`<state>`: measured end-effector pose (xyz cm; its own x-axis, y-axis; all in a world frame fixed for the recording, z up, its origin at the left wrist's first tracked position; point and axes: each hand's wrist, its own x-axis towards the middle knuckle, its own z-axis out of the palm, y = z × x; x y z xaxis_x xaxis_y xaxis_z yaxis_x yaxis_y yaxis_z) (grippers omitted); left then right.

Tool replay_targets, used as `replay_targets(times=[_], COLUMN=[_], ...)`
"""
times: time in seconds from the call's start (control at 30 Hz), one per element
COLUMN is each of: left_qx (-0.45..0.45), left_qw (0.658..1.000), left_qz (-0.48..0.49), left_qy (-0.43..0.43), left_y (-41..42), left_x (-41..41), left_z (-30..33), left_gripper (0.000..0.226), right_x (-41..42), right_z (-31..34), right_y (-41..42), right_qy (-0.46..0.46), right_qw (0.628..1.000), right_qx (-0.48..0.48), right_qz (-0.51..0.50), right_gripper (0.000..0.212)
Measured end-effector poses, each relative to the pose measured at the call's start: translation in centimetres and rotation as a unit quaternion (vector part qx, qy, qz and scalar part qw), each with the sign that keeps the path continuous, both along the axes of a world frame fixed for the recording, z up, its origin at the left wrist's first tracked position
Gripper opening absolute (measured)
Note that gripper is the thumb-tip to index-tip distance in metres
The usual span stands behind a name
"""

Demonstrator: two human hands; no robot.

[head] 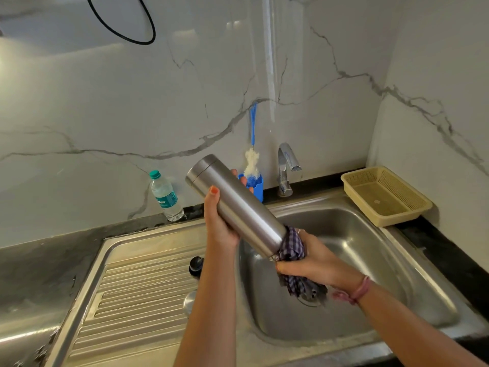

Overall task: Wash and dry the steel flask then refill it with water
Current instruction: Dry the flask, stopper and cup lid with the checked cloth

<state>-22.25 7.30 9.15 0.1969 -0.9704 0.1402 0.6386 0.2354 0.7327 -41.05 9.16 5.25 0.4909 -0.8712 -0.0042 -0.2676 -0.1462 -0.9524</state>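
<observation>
Flask [235,205] mouth hidden under cloth [292,247]

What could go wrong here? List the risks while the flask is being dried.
1. The left hand grips the smooth steel flask tilted over the sink; if it is still wet it might slip and drop into the basin.
2. The checked cloth, held by the right hand, hangs toward the drain and may pick up water there, so it would dry less well.
</observation>
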Motion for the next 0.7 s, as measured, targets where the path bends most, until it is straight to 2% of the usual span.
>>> replay_targets(times=[0.07,0.1,0.17,0.23,0.27,0.33,0.37,0.4,0.47,0.5,0.53,0.6,0.63,0.67,0.7], left_qx=[0.111,0.144,0.145,0.122,0.088,0.000,-0.024,-0.018,0.059,0.098,0.123,0.149,0.153,0.142,0.123], left_qw=[0.992,0.985,0.982,0.987,0.993,1.000,0.998,0.999,0.998,0.993,0.988,0.981,0.980,0.984,0.990], left_qz=[0.056,0.086,0.117,0.104,0.073,-0.012,-0.033,-0.039,-0.004,0.031,0.058,0.096,0.107,0.100,0.072], left_qy=[-0.038,-0.051,-0.042,-0.030,-0.017,0.027,0.038,0.031,-0.018,-0.050,-0.079,-0.082,-0.063,-0.043,-0.019], left_y=[-0.3,-0.4,-0.5,-0.4,-0.2,0.1,0.2,0.2,0.1,-0.1,-0.2,-0.4,-0.4,-0.4,-0.3], left_x=[-1.0,-1.4,-1.9,-1.7,-1.5,-1.1,-0.9,-0.9,-1.2,-1.5,-1.8,-2.4,-2.3,-2.1,-1.9], left_z=[0.4,0.2,0.0,-0.8,-1.2,-1.9,-2.0,-1.9,-1.1,-0.7,-0.5,-0.6,-0.8,-1.1,-1.4], left_gripper=[0.093,0.099,0.098,0.096,0.092,0.079,0.073,0.075,0.107,0.120,0.121,0.112,0.110,0.110,0.111], right_x=[0.7,1.0,1.4,0.9,0.4,-0.5,-0.5,-0.2,1.0,1.5,1.9,2.0,1.9,1.6,1.2], right_z=[0.1,0.2,0.3,0.6,0.9,1.2,1.1,1.1,1.0,1.0,1.4,1.1,0.8,0.8,1.0], right_y=[0.3,0.6,0.6,0.3,0.1,0.2,0.4,0.6,1.5,1.7,2.0,1.7,1.4,1.0,0.8], right_qy=[0.067,0.106,0.157,0.145,0.106,-0.024,-0.069,-0.091,-0.075,-0.022,0.054,0.176,0.185,0.148,0.072], right_qw=[0.988,0.972,0.945,0.973,0.992,0.989,0.981,0.981,0.993,0.995,0.987,0.948,0.950,0.970,0.992], right_qx=[-0.098,-0.153,-0.228,-0.150,-0.054,0.131,0.166,0.158,0.086,0.025,-0.049,-0.187,-0.191,-0.146,-0.050], right_qz=[-0.099,-0.144,-0.172,-0.099,-0.045,0.059,0.079,0.072,-0.024,-0.090,-0.144,-0.186,-0.164,-0.129,-0.094], right_gripper=[0.063,0.072,0.081,0.079,0.076,0.066,0.059,0.053,0.042,0.042,0.048,0.067,0.070,0.065,0.060])
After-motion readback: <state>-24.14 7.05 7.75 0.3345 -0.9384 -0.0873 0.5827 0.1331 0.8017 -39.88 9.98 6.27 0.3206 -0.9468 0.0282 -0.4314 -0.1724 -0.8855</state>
